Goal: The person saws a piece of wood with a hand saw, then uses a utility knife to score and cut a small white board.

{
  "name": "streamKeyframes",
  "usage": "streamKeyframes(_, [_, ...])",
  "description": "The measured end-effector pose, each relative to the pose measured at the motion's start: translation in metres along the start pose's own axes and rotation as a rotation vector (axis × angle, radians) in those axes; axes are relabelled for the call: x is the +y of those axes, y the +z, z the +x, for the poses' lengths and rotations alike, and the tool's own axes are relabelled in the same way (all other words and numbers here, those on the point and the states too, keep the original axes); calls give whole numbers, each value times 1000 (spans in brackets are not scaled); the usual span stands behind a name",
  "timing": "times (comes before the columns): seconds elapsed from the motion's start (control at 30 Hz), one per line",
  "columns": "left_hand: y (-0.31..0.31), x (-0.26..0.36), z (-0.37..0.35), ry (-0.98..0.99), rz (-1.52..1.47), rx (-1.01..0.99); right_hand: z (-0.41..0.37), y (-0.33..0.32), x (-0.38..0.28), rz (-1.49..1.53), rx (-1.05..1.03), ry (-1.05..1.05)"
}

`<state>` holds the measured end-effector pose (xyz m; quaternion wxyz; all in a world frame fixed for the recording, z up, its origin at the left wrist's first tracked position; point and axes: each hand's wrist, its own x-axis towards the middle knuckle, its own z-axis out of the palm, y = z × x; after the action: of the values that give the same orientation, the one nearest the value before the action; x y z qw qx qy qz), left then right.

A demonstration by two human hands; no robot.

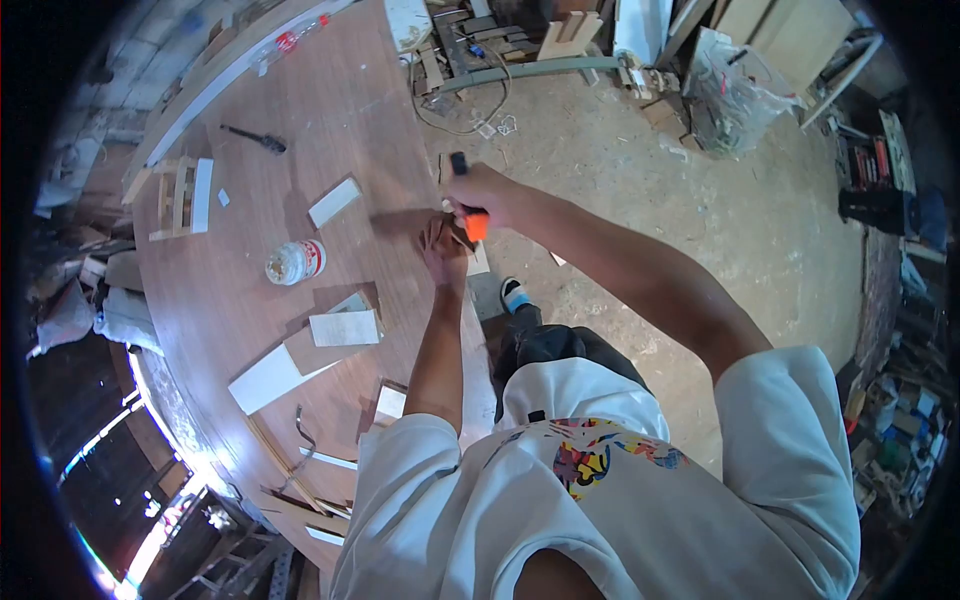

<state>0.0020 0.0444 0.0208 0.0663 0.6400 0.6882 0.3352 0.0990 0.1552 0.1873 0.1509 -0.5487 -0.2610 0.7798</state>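
Observation:
At the table's edge, my left hand [441,252] presses on a small piece of wood [478,262] with its fingers bent over it; a pale end juts out beside the wrist. My right hand [480,192] is closed around an orange-and-black tool [477,225], just above and to the right of my left hand. A black end of the tool sticks out past the top of the fist, and its orange part points down toward the wood. I cannot tell what kind of tool it is.
On the wooden table [390,120] are a jar with a red-and-white label [297,262], white-faced boards [345,328], a white block [335,202], a small wooden frame [183,198] and a dark slim tool [254,138]. A plastic bag [740,95] and scrap wood lie across the floor.

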Motion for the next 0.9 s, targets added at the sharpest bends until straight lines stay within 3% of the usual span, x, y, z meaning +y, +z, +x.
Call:
streamKeyframes(0.07, [1,-1,2,14,-25,1,23,4,-6,79,-1,-15])
streamKeyframes(0.13, [1,0,1,23,9,21,98,-16,29,-68,-343,-367])
streamKeyframes(0.17, [2,0,0,35,6,5,82,-6,19,-51,-332,-368])
streamKeyframes(0.23, [5,-3,-1,70,-48,71,24,21,-14,-75,100,-62])
streamKeyframes(0.5, [20,-22,-14,-26,-102,112,10,10,18,-301,174,-168])
streamKeyframes(0.57, [14,-13,-13,-51,-341,75,-8,4,28,-253,65,-135])
streamKeyframes(0.7, [-5,3,-4,4,-181,34,12,2,61,-248,175,-265])
streamKeyframes(0.77, [-6,4,-2,-3,-83,-58,-19,0,51,-246,146,-269])
streamKeyframes(0.83, [-8,9,2,-39,-50,-69,-44,1,49,31,66,-289])
streamKeyframes(0.9, [-11,16,8,-71,-22,-77,-53,-4,55,-2,47,-329])
